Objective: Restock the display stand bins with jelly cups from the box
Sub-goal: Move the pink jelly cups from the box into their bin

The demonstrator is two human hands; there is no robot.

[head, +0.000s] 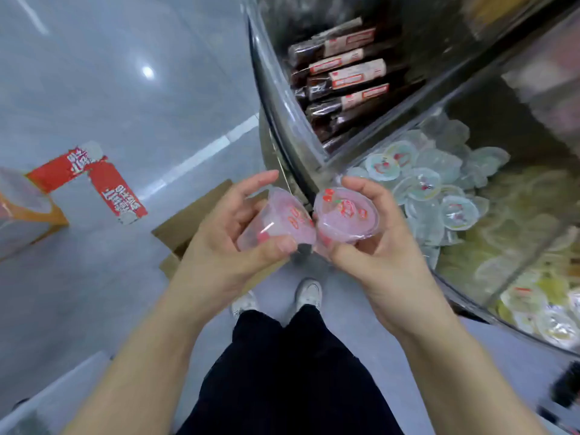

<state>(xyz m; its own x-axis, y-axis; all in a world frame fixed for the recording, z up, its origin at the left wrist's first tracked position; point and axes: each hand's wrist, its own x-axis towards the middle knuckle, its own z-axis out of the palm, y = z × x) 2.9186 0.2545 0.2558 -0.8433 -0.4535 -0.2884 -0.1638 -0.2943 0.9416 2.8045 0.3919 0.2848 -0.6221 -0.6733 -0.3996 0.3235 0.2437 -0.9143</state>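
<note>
Grey shop floor [94, 89] below me. L hand [219, 233] fingers curl round one pink jelly cup [276, 224]; R hand [376, 243] clamps another cup [345, 215], rims touching.

Jelly cups [433, 183] in right bin [452, 287]

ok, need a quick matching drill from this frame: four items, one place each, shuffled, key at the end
Items:
1. left hand's pink jelly cup
2. dark wrapped bars
3. pale blue jelly cups
4. red printed carton

Places:
A. on the floor, far left
B. upper bin of the stand
C. held over the floor, short of the stand
D. bin beside the right hand

Pairs: 1-C, 2-B, 3-D, 4-A
</note>
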